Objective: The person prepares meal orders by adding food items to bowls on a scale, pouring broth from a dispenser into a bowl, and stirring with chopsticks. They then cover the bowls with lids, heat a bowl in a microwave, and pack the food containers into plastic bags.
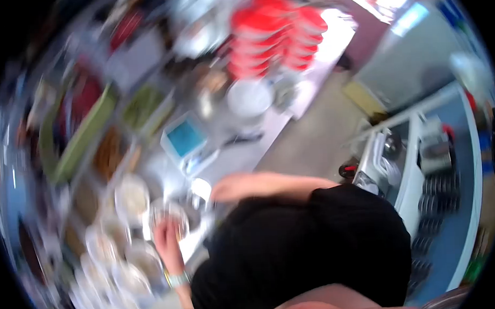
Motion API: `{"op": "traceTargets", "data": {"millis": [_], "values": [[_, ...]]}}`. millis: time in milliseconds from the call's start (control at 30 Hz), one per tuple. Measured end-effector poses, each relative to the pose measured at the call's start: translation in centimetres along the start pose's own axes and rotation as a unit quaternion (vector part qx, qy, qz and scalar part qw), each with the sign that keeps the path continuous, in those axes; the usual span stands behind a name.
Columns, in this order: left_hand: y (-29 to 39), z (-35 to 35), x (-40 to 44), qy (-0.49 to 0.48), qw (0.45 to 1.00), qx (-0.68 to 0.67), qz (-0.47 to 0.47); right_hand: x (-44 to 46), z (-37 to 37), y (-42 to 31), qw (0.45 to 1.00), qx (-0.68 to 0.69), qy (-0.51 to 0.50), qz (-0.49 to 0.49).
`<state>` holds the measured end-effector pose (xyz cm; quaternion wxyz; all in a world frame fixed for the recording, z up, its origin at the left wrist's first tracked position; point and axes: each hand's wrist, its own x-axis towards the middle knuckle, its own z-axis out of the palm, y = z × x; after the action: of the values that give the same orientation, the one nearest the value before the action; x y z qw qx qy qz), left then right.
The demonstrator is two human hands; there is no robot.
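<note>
The view is smeared by motion. My left hand (pixel 167 238), with a band at the wrist, reaches to a round metal bowl (pixel 185 217); its fingers overlap the bowl's near-left part. Whether they grip the rim or hang over it is too blurred to tell. My right hand (pixel 227 188) is over the counter's front edge, to the right of the bowl, beside a shiny metal container (pixel 199 191). Its fingers are smeared, and I cannot make out anything in them. Left of the bowl stands a round pale tub (pixel 132 198).
Several pale bowls (pixel 107 287) crowd the lower left. A blue-topped white box (pixel 185 137), a dark-handled utensil (pixel 244 138) and a white tub (pixel 249 98) occupy the counter (pixel 234 158). Red bowls (pixel 253 38) are stacked at its far end. A shelf unit (pixel 412 186) stands right.
</note>
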<state>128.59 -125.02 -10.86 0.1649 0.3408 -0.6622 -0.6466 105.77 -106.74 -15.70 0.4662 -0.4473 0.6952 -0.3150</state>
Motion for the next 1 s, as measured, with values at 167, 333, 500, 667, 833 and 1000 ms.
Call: {"op": "traceTargets", "data": {"millis": [167,333,500,667,833,1000], "values": [[-4.0,-3.8,-1.8,0.168,0.935,-0.301,0.085,-2.0,4.1,-0.9,0.995,-0.018,0.037,0.089],[-6.6,-6.5,-5.2,0.209,0.928,-0.300,0.074,-1.7,8.5,0.7,0.998,-0.010,0.026,0.061],[-9.1,-8.2,-8.1,0.224,0.942,-0.248,0.028,2.2,9.8,2.2,0.983,-0.140,0.115,-0.015],[-11.7,-9.0,-10.2,0.236,0.943,-0.234,-0.011,15.9,6.8,3.2,0.900,-0.357,0.217,-0.123],[-13.5,-8.9,-10.6,0.220,0.941,-0.243,-0.086,24.1,3.9,2.4,0.833,-0.469,0.293,0.022],[-16.1,-7.8,-9.7,0.190,0.921,-0.277,-0.197,27.6,1.8,2.2,0.796,-0.554,0.209,0.126]]}}
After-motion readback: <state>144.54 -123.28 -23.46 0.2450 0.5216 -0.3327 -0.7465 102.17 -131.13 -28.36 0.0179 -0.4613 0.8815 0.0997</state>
